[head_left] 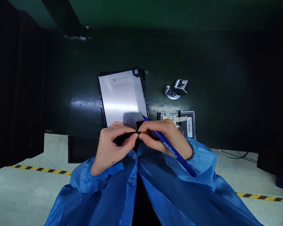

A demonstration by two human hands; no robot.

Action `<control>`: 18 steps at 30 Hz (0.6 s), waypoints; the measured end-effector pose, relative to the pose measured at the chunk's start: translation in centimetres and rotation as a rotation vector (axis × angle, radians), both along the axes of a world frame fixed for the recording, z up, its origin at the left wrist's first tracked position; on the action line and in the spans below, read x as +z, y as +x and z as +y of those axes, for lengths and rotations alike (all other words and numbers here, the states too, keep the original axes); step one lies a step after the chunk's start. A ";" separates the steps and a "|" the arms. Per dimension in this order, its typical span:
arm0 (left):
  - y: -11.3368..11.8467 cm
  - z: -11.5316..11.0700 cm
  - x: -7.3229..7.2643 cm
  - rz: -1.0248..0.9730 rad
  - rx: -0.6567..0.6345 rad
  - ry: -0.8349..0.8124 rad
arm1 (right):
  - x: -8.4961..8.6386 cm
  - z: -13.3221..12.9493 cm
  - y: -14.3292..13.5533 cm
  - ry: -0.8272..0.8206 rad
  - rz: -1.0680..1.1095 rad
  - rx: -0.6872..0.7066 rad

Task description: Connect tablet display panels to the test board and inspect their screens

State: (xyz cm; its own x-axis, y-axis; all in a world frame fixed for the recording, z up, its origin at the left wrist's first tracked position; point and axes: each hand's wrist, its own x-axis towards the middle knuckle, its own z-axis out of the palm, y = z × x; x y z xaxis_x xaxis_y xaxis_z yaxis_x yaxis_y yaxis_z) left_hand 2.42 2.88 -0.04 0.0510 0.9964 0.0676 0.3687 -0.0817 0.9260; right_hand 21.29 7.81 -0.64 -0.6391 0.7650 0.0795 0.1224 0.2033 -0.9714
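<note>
In the middle of the head view, a thin dark strip (138, 133) with a copper-coloured part is held between my fingertips, close to the lower edge of a tablet screen panel (118, 99). My left hand (114, 147) pinches its left side between thumb and forefinger. From the other side, my right hand (167, 136) pinches it with thumb and forefinger. A blue pen (172, 149) also rests in my right hand, its tip pointing up over the panel. The fingers hide most of the strip, so its exact kind cannot be made out. The panel lies silver back up in a black frame.
An opened device with a battery and tape (191, 125) lies right of my right hand, partly covered by it. Behind it stands a shiny metal piece (178, 88) on the dark table (214, 94). Yellow-and-black tape (41, 169) marks the floor beyond the table's near edge.
</note>
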 end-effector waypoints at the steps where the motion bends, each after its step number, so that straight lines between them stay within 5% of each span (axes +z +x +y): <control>1: 0.0 0.0 0.0 0.005 -0.004 0.010 | 0.0 0.0 0.0 -0.006 0.005 0.011; 10: 0.2 -0.4 -0.2 -0.073 0.028 -0.029 | -0.6 -0.5 -0.8 -0.108 0.092 -0.044; 13: -0.9 -0.7 -0.7 0.028 0.170 0.037 | -0.4 -0.5 -0.5 -0.063 0.040 -0.094; 16: -2.5 -1.2 -1.7 0.412 0.409 -0.004 | -0.1 -0.9 0.7 0.159 -0.075 -0.442; 18: -3.5 -1.4 -2.4 0.665 0.448 -0.172 | 0.0 -1.5 1.6 0.372 -0.089 -0.715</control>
